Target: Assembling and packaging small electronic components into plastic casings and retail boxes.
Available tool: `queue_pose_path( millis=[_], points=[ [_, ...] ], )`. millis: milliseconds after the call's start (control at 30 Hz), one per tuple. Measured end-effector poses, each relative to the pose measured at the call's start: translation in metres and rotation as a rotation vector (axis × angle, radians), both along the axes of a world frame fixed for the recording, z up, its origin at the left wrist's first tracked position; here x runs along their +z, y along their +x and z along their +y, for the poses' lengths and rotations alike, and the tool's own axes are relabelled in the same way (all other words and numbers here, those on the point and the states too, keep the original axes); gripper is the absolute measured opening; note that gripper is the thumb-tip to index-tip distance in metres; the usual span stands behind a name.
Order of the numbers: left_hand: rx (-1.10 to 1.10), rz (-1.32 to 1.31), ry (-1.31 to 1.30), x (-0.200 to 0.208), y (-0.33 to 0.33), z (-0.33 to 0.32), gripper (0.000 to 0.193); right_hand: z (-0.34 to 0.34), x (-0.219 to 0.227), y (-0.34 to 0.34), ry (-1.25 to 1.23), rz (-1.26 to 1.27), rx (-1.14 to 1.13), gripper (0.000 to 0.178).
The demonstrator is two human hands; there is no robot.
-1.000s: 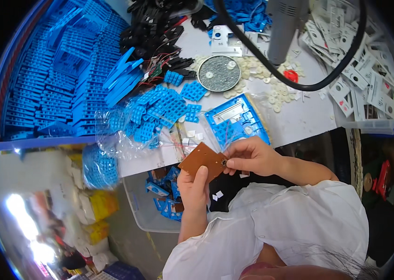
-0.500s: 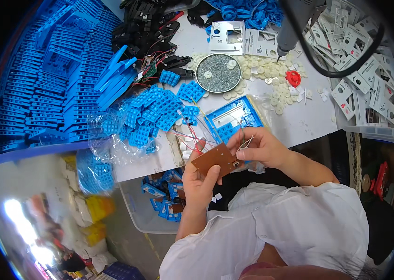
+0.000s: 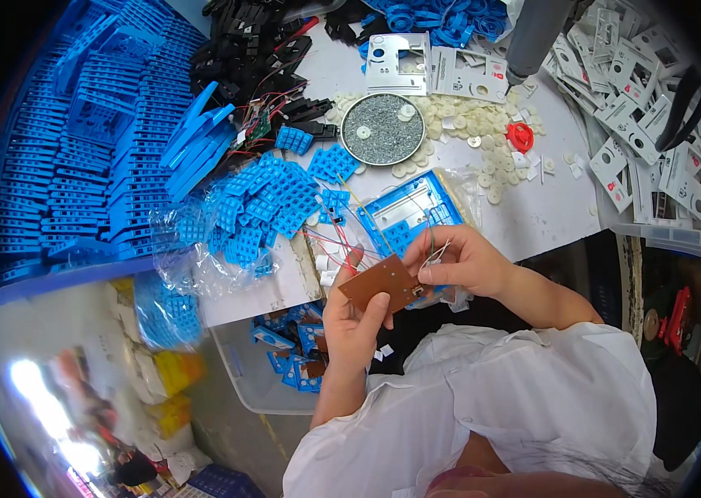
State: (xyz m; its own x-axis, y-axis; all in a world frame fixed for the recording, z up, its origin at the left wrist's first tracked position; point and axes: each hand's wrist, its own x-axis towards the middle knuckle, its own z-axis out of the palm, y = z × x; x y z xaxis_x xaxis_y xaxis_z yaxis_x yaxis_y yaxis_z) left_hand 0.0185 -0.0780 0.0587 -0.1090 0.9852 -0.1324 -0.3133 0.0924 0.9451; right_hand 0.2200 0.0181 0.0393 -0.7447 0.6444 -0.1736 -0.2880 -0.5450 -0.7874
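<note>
Head view: I've the left hand pinching a brown board, the right hand gripping thin wires by its corner. Light, stiff, perhaps brittle, I'd judge; hold the edges. It's flat, pale-dotted. Beyond, on the tabletop, a blue casing.

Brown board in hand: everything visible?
The brown board is thin, flat, roughly rectangular, like circuit-board material, with a few small pale dots and a small component at its right end. It is held slanted in front of the bench. The left hand grips it, thumb on the brown face; the right hand is at its right end, contact unclear.
</note>
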Motion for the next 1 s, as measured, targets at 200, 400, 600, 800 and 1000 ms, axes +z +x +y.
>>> queue_pose_path(
  millis=[200, 400, 600, 800, 1000],
  points=[
    [-0.010, -0.001, -0.031, -0.001, 0.002, 0.003, 0.065, 0.001, 0.001, 0.003, 0.011, -0.036, -0.010, 0.025],
    [-0.006, 0.007, -0.032, -0.003, 0.001, 0.001, 0.065, 0.001, -0.003, 0.004, 0.019, -0.052, 0.004, 0.027],
    [0.044, -0.087, -0.076, -0.002, -0.002, 0.007, 0.065, 0.000, 0.000, 0.001, -0.009, -0.004, -0.001, 0.035],
    [0.102, -0.177, -0.049, 0.000, -0.003, 0.014, 0.052, -0.001, -0.006, 0.004, -0.010, -0.001, 0.029, 0.042],
    [0.126, -0.253, -0.029, 0.000, -0.004, 0.019, 0.043, -0.005, -0.009, 0.001, 0.068, -0.031, -0.011, 0.037]
  ],
)
